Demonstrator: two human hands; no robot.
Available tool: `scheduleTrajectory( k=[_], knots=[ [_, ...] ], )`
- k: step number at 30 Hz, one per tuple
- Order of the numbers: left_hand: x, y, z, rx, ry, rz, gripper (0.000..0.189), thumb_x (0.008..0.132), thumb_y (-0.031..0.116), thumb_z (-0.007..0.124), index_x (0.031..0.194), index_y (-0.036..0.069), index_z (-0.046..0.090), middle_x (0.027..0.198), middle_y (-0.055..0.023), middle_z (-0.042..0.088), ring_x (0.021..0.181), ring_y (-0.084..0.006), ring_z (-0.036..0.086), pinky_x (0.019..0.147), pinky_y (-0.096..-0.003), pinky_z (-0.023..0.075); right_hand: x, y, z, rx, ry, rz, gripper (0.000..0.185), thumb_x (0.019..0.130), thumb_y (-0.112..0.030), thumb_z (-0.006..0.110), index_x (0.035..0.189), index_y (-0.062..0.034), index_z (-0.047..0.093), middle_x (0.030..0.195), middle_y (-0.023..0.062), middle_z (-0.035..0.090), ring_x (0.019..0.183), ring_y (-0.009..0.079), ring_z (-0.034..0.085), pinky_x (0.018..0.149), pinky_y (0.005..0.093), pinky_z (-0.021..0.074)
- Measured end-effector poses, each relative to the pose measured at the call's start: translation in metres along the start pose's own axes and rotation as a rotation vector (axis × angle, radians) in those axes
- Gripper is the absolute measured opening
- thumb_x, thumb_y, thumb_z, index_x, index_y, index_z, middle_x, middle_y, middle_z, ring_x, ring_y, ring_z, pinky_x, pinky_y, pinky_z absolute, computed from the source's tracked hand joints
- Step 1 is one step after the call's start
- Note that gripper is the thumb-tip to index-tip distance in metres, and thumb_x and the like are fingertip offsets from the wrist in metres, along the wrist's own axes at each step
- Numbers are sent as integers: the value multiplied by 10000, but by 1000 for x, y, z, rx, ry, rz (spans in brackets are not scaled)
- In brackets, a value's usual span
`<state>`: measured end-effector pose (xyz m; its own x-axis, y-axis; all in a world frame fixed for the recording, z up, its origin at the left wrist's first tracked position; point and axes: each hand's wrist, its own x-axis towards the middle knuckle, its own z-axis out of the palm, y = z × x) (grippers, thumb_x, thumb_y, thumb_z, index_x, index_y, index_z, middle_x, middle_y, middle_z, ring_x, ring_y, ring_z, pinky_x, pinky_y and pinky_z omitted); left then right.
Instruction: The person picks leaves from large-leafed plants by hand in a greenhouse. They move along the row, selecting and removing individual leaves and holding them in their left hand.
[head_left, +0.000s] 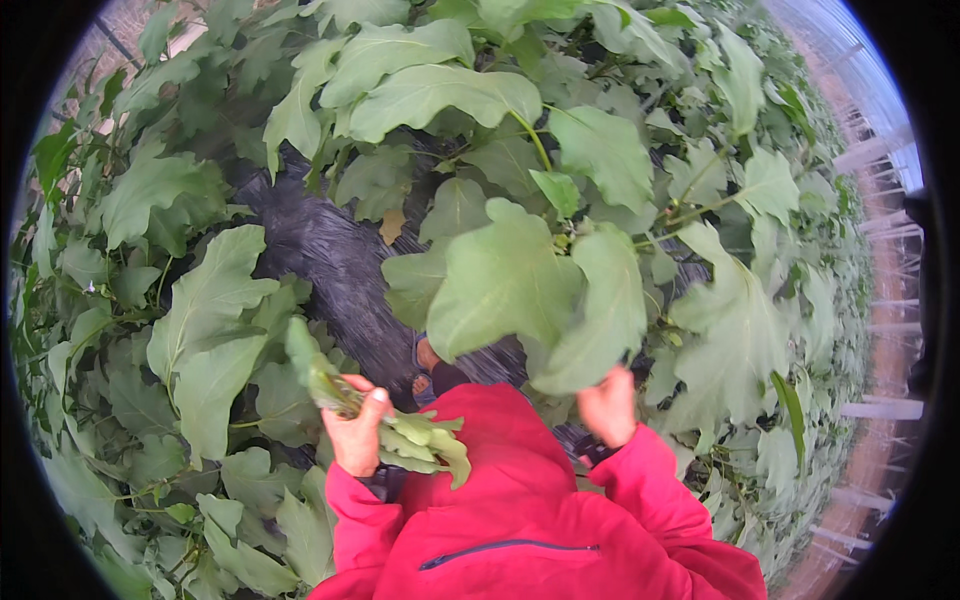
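My left hand (355, 431) is closed around a bunch of picked green leaves (420, 441). The bundle sticks out on both sides of the fist, its stalk ends partly covered by the fingers. My right hand (609, 406) is slightly blurred, with its fingers curled at the lower edge of a broad hanging leaf (600, 315). Whether those fingers pinch the leaf or only touch it cannot be made out. Beside that leaf hangs another wide one (502, 285), both on what looks like an eggplant plant (562, 240).
Dense lobed foliage (210, 345) rises on the left and more (735, 337) on the right. Black mulch film (330, 255) covers the ground between them. My sandalled foot (424, 367) shows below. White posts (885, 409) line the far right, beside a strip of bare soil (847, 517).
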<state>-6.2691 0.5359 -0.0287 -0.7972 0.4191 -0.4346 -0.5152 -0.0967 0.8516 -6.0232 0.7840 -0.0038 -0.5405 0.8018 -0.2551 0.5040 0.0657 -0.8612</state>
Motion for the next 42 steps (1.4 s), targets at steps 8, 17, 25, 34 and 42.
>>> scheduleTrajectory(
  k=[8, 17, 25, 34, 42],
  knots=[
    [96, 32, -26, 116, 266, 87, 258, 917, 60, 761, 1064, 57, 549, 790, -56, 602, 638, -173, 606, 609, -308, 475, 162, -29, -68, 202, 468, 53, 311, 1004, -158, 686, 1260, 15, 646, 1105, 85, 713, 941, 155, 690, 816, 295, 557],
    [163, 42, 9, 241, 207, -6, 236, 932, 82, 762, 1052, 59, 560, 785, -53, 600, 648, -168, 599, 630, -307, 471, 266, -68, -47, -355, -221, 327, 482, 902, -291, 814, 1151, 104, 695, 1005, 155, 770, 900, 192, 727, 772, 322, 572],
    [181, 59, 34, 265, 151, 2, 219, 935, 77, 763, 1041, 46, 574, 775, -53, 612, 653, -163, 602, 637, -307, 483, 269, -67, -56, -764, -557, 441, 482, 723, -306, 898, 1071, 2, 769, 999, 190, 765, 947, 323, 744, 847, 411, 574],
    [189, 60, 40, 299, 109, 38, 213, 927, 68, 771, 1018, 40, 581, 780, -47, 608, 642, -158, 600, 625, -309, 487, 254, -40, -62, -914, -483, 195, 281, 705, -194, 818, 958, -75, 795, 1029, 194, 737, 1001, 381, 697, 881, 469, 546],
    [191, 62, 38, 283, 138, 74, 193, 931, 44, 755, 1020, 45, 584, 794, -40, 602, 644, -153, 598, 623, -296, 481, 263, -30, -62, -825, -348, 180, 168, 738, -183, 754, 857, -72, 796, 854, 181, 741, 862, 386, 715, 792, 470, 565]
  ],
)
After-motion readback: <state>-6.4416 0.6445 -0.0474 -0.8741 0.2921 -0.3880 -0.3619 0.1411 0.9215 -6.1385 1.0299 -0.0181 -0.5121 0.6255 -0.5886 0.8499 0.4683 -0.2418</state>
